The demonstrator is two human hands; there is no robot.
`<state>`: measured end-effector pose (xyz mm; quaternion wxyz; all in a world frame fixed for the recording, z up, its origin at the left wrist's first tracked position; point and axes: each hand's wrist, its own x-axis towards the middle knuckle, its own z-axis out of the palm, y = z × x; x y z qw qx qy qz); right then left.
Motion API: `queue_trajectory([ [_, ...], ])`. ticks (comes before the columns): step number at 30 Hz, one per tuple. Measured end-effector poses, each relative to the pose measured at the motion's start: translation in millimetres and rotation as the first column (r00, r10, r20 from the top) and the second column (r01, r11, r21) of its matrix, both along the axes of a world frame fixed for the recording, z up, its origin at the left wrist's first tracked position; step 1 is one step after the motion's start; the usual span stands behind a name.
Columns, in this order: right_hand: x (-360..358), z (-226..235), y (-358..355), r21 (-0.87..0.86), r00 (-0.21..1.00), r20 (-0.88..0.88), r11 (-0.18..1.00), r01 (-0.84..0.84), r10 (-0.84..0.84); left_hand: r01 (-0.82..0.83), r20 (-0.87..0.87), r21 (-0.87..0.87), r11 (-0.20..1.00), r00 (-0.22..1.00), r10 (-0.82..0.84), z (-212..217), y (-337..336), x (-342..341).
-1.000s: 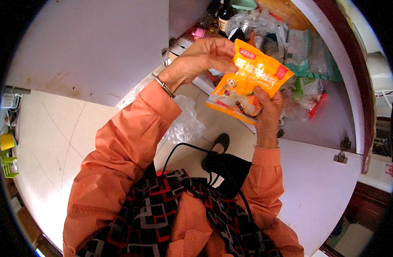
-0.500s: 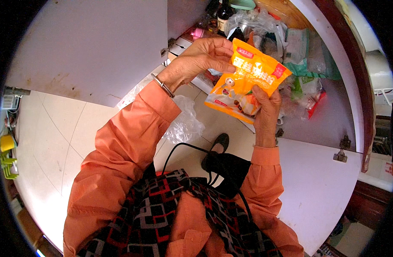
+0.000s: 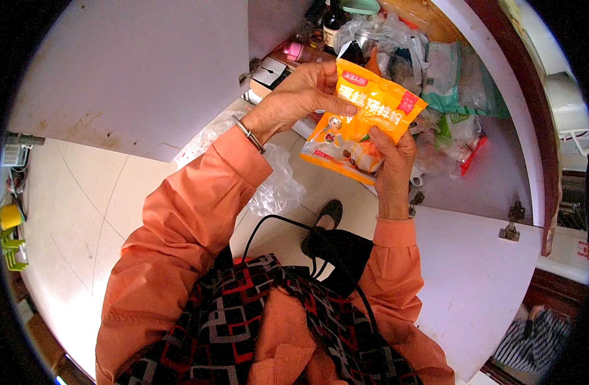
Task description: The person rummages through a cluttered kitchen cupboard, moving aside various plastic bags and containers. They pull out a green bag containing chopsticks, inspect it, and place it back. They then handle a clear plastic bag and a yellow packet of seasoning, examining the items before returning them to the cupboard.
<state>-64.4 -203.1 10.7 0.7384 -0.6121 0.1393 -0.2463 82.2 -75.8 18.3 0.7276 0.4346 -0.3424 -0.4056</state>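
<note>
Both of my hands hold an orange and yellow food packet (image 3: 365, 122) in front of an open low cupboard. My left hand (image 3: 301, 96) grips its upper left corner, with a metal bangle (image 3: 246, 133) on that wrist. My right hand (image 3: 394, 163) holds the packet from below, thumb over its lower right part. Orange sleeves cover both forearms.
The open cupboard (image 3: 480, 160) holds several plastic bags (image 3: 448, 70), a dark bottle (image 3: 334, 18) and small boxes. Its white doors (image 3: 134, 70) stand open on each side. A crumpled clear bag (image 3: 278, 186) lies on the pale tiled floor beside my dark shoe (image 3: 329, 212).
The packet has been raised and turned slightly, its top now tilted a little more to the right. Both hands keep their hold.
</note>
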Motion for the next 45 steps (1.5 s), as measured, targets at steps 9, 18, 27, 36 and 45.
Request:
queue_trajectory([
  [9, 0.1, -0.9, 1.5, -0.003, 1.0, 0.0, 1.0, -0.004, 0.004, -0.017, 0.012, 0.013, 1.0, 1.0, 0.017, 2.4, 1.9, -1.1],
  [18, 2.1, 2.2, 7.5, 0.023, 1.0, -0.013, 1.0, 0.011, -0.011, -0.057, 0.016, 0.028, 0.998, 0.998, 0.057, 0.3, 5.2, 0.5],
  [27, 2.5, 2.4, 9.7, 0.093, 1.0, 0.008, 0.996, 0.008, -0.009, -0.055, -0.008, 0.043, 0.998, 0.998, 0.055, -2.0, 5.1, 2.7],
  [36, 5.4, 4.3, 11.5, 0.239, 0.987, -0.024, 0.957, 0.161, -0.16, -0.085, 0.014, 0.033, 0.996, 0.996, 0.085, -9.6, 0.2, -1.4],
  [45, 8.3, 0.3, 6.4, 0.261, 0.982, 0.003, 0.948, 0.18, -0.187, -0.02, -0.338, -0.052, 0.998, 0.941, 0.001, -9.7, 1.8, 7.6],
])
